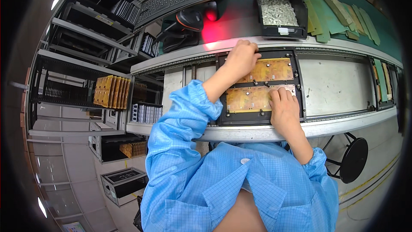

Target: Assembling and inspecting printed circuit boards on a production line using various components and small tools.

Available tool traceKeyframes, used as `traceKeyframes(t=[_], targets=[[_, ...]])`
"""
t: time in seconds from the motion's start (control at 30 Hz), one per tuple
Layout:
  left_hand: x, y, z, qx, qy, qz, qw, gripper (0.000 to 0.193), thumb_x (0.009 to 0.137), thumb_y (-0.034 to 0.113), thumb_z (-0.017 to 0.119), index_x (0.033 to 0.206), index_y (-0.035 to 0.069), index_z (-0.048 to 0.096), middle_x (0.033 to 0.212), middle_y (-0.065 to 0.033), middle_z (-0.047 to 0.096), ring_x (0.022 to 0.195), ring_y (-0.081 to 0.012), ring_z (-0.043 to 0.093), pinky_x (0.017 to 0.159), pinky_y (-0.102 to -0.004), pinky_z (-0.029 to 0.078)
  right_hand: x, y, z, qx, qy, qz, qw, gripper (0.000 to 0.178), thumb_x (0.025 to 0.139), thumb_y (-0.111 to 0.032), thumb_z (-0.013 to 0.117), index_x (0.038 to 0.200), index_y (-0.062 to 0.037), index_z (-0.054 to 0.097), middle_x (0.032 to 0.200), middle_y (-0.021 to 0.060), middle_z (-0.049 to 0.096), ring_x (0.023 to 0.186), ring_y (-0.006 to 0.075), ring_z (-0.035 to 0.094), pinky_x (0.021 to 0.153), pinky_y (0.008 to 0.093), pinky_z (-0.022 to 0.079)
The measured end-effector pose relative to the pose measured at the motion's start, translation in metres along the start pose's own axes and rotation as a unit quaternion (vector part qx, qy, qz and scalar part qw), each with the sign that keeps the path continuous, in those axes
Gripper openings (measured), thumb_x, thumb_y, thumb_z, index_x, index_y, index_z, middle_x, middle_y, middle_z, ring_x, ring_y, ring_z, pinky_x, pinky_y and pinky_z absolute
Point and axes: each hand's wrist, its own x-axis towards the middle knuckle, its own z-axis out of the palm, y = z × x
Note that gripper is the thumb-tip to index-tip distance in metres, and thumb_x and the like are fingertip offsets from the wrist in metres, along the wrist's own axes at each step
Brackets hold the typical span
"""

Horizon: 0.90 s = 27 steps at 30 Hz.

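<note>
A black fixture frame holds two yellow-orange circuit board panels, a far panel and a near panel, with small round-headed pins along their edges. My left hand lies over the left end of the far panel, its fingers curled by the frame's far edge; whatever is beneath them is hidden. Bent fingers of my right hand press together at the right end of the near panel. I cannot make out what, if anything, they grip.
The fixture sits on a conveyor with metal rails. Beyond are a black bin of small clear pieces, green strips, a scanner casting red light and a keyboard. Racked boards stand left; a black stool is right.
</note>
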Motion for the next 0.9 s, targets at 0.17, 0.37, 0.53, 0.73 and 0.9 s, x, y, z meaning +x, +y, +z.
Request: traceKeyframes(t=[0.17,0.37,0.53,0.73,0.9], targets=[[0.007,-0.005,0.024,0.006,-0.021,0.043,0.999,0.008,0.078,0.003,0.069,0.085,0.000,0.065,0.088,-0.0169,0.066,0.094,-0.0366,0.061,0.084,-0.0425,0.050,0.000,0.003,-0.001,0.038,0.009,-0.006,0.999,0.024,0.085,-0.009,0.060,0.108,-0.0067,0.055,0.101,0.0120,0.054,0.095,0.0320,0.056,0.079,0.0435,0.044],[0.007,-0.013,0.013,-0.107,-0.039,0.110,0.987,0.008,0.077,-0.001,0.067,0.081,0.000,0.060,0.083,-0.0143,0.063,0.091,-0.0343,0.060,0.079,-0.0426,0.049,-0.001,0.008,-0.003,0.039,-0.003,0.009,0.999,0.025,0.086,-0.008,0.060,0.110,-0.0068,0.054,0.105,0.0122,0.054,0.097,0.0328,0.056,0.081,0.0433,0.044],[0.002,-0.016,0.003,-0.086,-0.099,0.141,0.981,0.013,0.079,-0.001,0.067,0.092,0.001,0.064,0.099,-0.0155,0.065,0.094,-0.0339,0.062,0.081,-0.0391,0.051,-0.002,0.014,-0.013,0.050,0.034,-0.020,0.998,0.021,0.086,-0.008,0.061,0.106,-0.0049,0.057,0.098,0.0132,0.056,0.093,0.0335,0.057,0.079,0.0427,0.046],[-0.043,0.047,-0.005,0.028,-0.137,0.073,0.987,0.054,0.092,0.034,0.060,0.131,-0.001,0.053,0.145,-0.0226,0.043,0.136,-0.0460,0.037,0.114,-0.0570,0.027,0.031,0.084,-0.039,0.049,0.149,0.026,0.987,0.027,0.085,-0.011,0.071,0.107,0.0020,0.066,0.085,0.0138,0.058,0.077,0.0340,0.059,0.068,0.0415,0.050],[-0.064,0.076,0.001,0.107,-0.223,0.023,0.969,0.081,0.090,0.057,0.057,0.146,0.002,0.040,0.152,-0.0270,0.032,0.136,-0.0595,0.027,0.111,-0.0689,0.020,0.041,0.100,-0.013,0.076,0.158,0.010,0.985,0.018,0.083,-0.008,0.073,0.097,0.0030,0.068,0.085,0.0134,0.057,0.073,0.0285,0.059,0.065,0.0368,0.050]])
